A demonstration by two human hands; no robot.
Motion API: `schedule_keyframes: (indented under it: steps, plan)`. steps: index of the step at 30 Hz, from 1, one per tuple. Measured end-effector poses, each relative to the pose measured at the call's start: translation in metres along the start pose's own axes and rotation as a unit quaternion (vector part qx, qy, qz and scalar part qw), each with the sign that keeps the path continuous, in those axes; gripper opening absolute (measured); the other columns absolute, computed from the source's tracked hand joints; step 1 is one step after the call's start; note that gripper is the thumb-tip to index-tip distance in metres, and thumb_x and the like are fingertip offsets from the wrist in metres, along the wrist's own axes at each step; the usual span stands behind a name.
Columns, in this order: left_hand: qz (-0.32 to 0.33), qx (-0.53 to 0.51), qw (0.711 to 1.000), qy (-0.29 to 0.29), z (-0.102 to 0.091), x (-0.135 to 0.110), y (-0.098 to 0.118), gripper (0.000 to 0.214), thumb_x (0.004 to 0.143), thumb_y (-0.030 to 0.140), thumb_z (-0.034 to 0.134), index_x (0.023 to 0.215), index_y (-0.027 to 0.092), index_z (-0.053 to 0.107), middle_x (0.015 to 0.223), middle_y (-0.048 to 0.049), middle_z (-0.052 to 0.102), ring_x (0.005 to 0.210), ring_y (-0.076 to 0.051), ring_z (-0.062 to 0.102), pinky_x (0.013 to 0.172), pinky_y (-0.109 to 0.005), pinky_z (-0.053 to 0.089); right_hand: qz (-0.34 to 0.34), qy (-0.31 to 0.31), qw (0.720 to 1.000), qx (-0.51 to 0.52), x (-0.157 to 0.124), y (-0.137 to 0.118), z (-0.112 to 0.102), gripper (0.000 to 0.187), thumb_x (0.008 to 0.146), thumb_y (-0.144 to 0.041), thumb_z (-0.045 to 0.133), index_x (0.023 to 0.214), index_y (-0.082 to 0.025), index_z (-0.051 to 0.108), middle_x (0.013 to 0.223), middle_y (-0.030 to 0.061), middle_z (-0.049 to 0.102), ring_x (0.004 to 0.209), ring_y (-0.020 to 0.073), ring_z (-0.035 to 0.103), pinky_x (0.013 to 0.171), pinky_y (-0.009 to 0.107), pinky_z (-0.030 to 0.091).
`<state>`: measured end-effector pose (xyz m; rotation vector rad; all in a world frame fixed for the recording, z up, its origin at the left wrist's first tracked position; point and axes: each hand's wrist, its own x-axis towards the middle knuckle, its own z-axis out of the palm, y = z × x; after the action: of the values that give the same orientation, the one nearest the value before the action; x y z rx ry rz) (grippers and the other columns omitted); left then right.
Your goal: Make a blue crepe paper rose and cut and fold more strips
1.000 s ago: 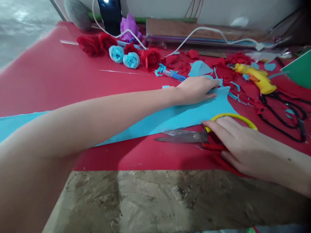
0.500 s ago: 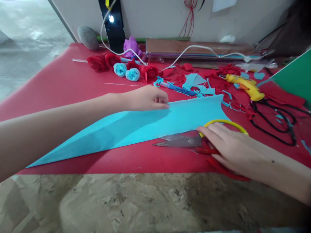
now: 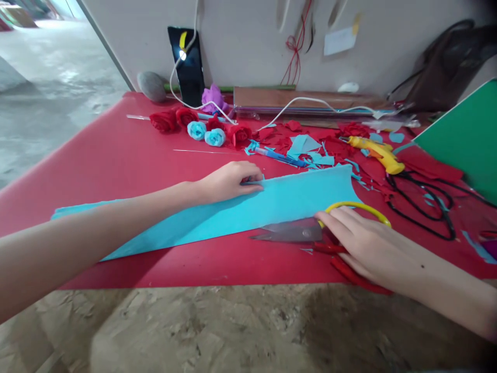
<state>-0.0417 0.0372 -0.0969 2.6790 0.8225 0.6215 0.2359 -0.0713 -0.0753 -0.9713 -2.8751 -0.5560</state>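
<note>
A long piece of light blue crepe paper [image 3: 303,194] lies across the red table, its far edge running under my left hand [image 3: 236,181]. The fingers of that hand are curled, with thumb and forefinger pinched on this edge. My right hand [image 3: 361,238] grips a pair of scissors [image 3: 298,233] with one yellow and one red handle loop. Their blades point left and stand slightly apart, beside the paper's near edge. My left forearm covers part of the paper.
Red and blue paper roses [image 3: 163,122] lie at the back left. Blue scraps [image 3: 305,145], a blue pen [image 3: 283,156] and a yellow glue gun [image 3: 376,153] with a black cord are behind the paper. A phone [image 3: 186,72] leans on the wall; a green board [image 3: 466,140] stands right.
The view has tilted up, showing more wall. My left forearm sits lower, and the paper's left end shows beyond it. Both hands keep their holds; the scissors stay near the paper's near edge.
</note>
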Motion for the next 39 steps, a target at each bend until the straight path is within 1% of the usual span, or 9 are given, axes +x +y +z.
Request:
schedule_keyframes:
  steps: [3, 6, 8, 11, 15, 20, 25, 30, 39]
  plan:
    - [-0.004, -0.011, 1.000, 0.005, 0.005, 0.007, 0.004, 0.011, 0.081, 0.024, 0.056, 0.080, 0.014, 0.059, 0.073, -0.0009, 0.058, 0.063, -0.010, 0.049, 0.060, -0.020, 0.038, 0.013, -0.009, 1.000, 0.004, -0.009, 0.007, 0.004, 0.050, 0.065, 0.003, 0.035, 0.113, -0.005, 0.046, 0.097, 0.0137, 0.058, 0.091, 0.0227, 0.056, 0.067, 0.029, 0.052]
    - [-0.024, -0.019, 0.999, 0.014, 0.012, 0.015, 0.011, 0.009, 0.080, 0.022, 0.058, 0.080, 0.013, 0.059, 0.070, 0.0000, 0.057, 0.061, -0.009, 0.048, 0.058, -0.020, 0.037, 0.015, -0.020, 1.000, 0.004, -0.020, 0.016, 0.007, 0.050, 0.064, 0.004, 0.035, 0.113, -0.005, 0.045, 0.097, 0.0132, 0.056, 0.093, 0.0233, 0.054, 0.071, 0.030, 0.051]
    - [-0.040, -0.016, 0.999, 0.018, 0.017, 0.021, 0.015, 0.009, 0.079, 0.022, 0.059, 0.081, 0.013, 0.059, 0.070, 0.0000, 0.057, 0.063, -0.010, 0.049, 0.060, -0.020, 0.037, 0.021, -0.030, 0.999, 0.003, -0.028, 0.021, 0.007, 0.050, 0.065, 0.003, 0.035, 0.114, -0.004, 0.044, 0.098, 0.0133, 0.055, 0.095, 0.0235, 0.052, 0.075, 0.032, 0.050]
    - [-0.052, -0.009, 0.998, 0.016, 0.022, 0.030, 0.019, 0.009, 0.078, 0.022, 0.060, 0.082, 0.014, 0.060, 0.073, -0.0010, 0.058, 0.067, -0.012, 0.050, 0.062, -0.022, 0.037, 0.034, -0.052, 0.998, 0.006, -0.036, 0.027, 0.007, 0.051, 0.066, 0.003, 0.036, 0.116, -0.005, 0.042, 0.101, 0.0134, 0.053, 0.098, 0.0239, 0.051, 0.075, 0.032, 0.050]
    - [-0.050, -0.018, 0.999, 0.004, 0.023, 0.039, 0.019, 0.009, 0.078, 0.021, 0.060, 0.082, 0.013, 0.059, 0.074, -0.0021, 0.059, 0.066, -0.011, 0.050, 0.061, -0.021, 0.037, 0.048, -0.076, 0.996, -0.003, -0.041, 0.031, 0.009, 0.054, 0.064, 0.002, 0.038, 0.118, -0.003, 0.039, 0.105, 0.0154, 0.050, 0.101, 0.0266, 0.048, 0.078, 0.037, 0.050]
    - [-0.017, -0.025, 0.999, -0.022, 0.021, 0.041, 0.014, 0.010, 0.079, 0.022, 0.059, 0.080, 0.012, 0.059, 0.070, -0.0005, 0.056, 0.059, -0.009, 0.047, 0.055, -0.020, 0.035, 0.018, -0.071, 0.997, -0.014, -0.037, 0.034, 0.010, 0.054, 0.063, -0.003, 0.041, 0.117, 0.000, 0.041, 0.105, 0.0172, 0.049, 0.101, 0.0288, 0.047, 0.082, 0.039, 0.049]
    - [-0.002, -0.025, 1.000, 0.000, 0.022, 0.038, 0.012, 0.011, 0.080, 0.022, 0.058, 0.085, 0.012, 0.060, 0.075, -0.0022, 0.058, 0.064, -0.010, 0.049, 0.059, -0.020, 0.037, -0.002, -0.053, 0.998, -0.021, -0.033, 0.034, 0.009, 0.051, 0.063, -0.002, 0.039, 0.114, 0.000, 0.043, 0.099, 0.0163, 0.050, 0.094, 0.0281, 0.050, 0.075, 0.038, 0.051]
    - [0.026, 0.001, 1.000, 0.001, 0.024, 0.037, 0.011, 0.010, 0.082, 0.021, 0.056, 0.087, 0.012, 0.059, 0.082, -0.0040, 0.060, 0.071, -0.012, 0.051, 0.064, -0.021, 0.038, -0.013, -0.020, 0.999, -0.023, -0.027, 0.031, 0.008, 0.049, 0.063, -0.002, 0.035, 0.111, -0.002, 0.044, 0.090, 0.0151, 0.051, 0.086, 0.0276, 0.051, 0.066, 0.037, 0.052]
    - [0.028, 0.023, 0.999, -0.002, 0.026, 0.038, 0.009, 0.012, 0.083, 0.024, 0.054, 0.088, 0.014, 0.059, 0.081, -0.0034, 0.058, 0.070, -0.012, 0.051, 0.062, -0.022, 0.037, -0.030, -0.028, 0.998, -0.041, -0.034, 0.033, 0.010, 0.044, 0.067, -0.003, 0.034, 0.110, -0.003, 0.045, 0.088, 0.0146, 0.053, 0.081, 0.0261, 0.052, 0.060, 0.034, 0.051]
